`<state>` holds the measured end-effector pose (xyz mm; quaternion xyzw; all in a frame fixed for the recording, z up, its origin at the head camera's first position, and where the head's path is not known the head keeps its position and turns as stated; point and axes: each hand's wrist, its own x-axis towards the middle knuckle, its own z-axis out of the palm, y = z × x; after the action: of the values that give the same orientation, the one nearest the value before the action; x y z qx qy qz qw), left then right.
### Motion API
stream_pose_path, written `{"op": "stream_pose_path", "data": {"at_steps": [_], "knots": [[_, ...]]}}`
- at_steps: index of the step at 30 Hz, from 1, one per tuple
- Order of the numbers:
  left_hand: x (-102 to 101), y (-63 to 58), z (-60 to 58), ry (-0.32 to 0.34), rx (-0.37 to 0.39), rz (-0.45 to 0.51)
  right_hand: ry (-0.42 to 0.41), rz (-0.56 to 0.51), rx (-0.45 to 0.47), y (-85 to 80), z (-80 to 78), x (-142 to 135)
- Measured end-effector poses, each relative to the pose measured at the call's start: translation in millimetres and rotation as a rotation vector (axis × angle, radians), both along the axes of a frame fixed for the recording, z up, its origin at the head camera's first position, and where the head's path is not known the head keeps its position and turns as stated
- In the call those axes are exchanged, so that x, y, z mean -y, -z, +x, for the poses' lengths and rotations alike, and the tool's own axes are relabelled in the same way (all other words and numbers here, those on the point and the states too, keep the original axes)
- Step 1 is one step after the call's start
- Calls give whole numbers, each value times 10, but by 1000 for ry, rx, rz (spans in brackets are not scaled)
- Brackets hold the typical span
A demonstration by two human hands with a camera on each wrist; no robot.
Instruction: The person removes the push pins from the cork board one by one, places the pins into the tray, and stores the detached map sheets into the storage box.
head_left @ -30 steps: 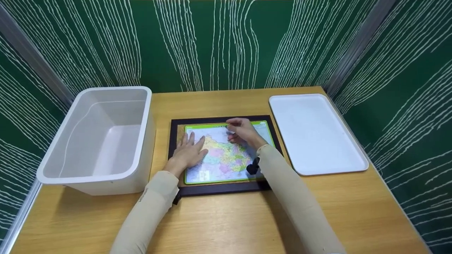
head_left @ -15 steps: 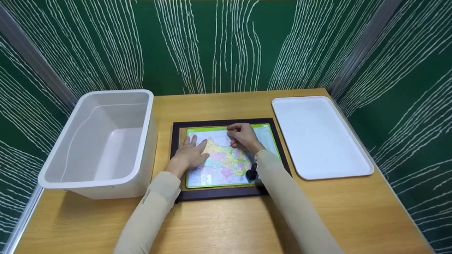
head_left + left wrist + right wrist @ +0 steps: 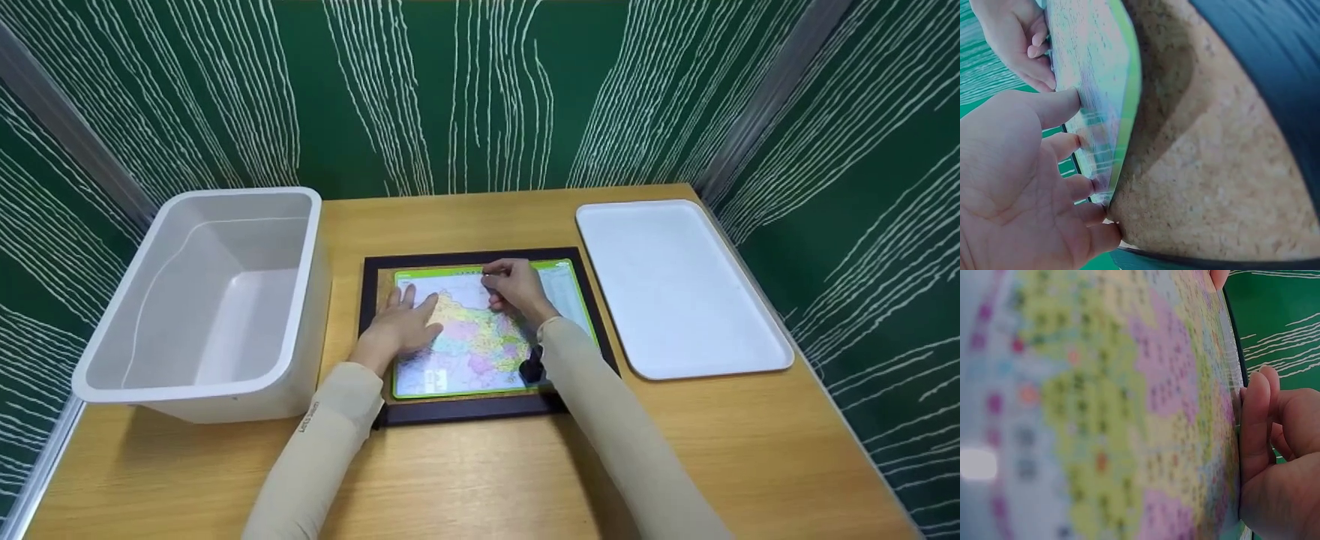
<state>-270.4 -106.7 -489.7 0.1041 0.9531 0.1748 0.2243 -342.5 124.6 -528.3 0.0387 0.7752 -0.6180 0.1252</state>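
A colourful map sheet with a green border [image 3: 472, 352] lies on a cork board [image 3: 1219, 146] in a dark frame [image 3: 472, 411]. My left hand [image 3: 401, 330] rests spread on the map's left side; in the left wrist view its fingertips press the sheet near its green edge. At the map's top edge, my right hand [image 3: 521, 289] pinches a small dark thing between thumb and forefinger, mostly hidden by the fingers; I cannot tell its kind. In the right wrist view the curled right fingers [image 3: 1255, 422] stand against the map's far part.
A deep white plastic tub [image 3: 202, 300] stands left of the frame on the wooden table [image 3: 465, 480]. To the right lies a shallow white tray [image 3: 679, 292], close to the frame's edge. Green walls with white lines enclose the back and sides.
My right thumb and forefinger have come closer together and settled at the map's top edge, with the hand slightly lower. My left hand stays on the map; the head view shifts a little.
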Motion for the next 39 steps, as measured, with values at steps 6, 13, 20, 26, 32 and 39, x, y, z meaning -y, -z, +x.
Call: {"op": "stream_pose_path", "data": {"at_steps": [6, 13, 20, 26, 32, 39], "knots": [[-15, -30, -5, 4, 3, -13, 1, 12, 6, -13, -4, -16], [-22, -38, 4, -1, 3, -1, 0, -16, 10, -14, -3, -34], [-12, -12, 12, 28, -24, -17, -6, -42, -34, 15, 2, -35], [-10, 4, 11, 30, -24, -22, 3, -45, -52, 37, 16, -28], [2, 19, 9, 27, -30, -11, 14, -15, -37, 22, 19, -6], [6, 11, 4, 24, -37, -5, 25, 29, 25, -5, -11, 4]]}}
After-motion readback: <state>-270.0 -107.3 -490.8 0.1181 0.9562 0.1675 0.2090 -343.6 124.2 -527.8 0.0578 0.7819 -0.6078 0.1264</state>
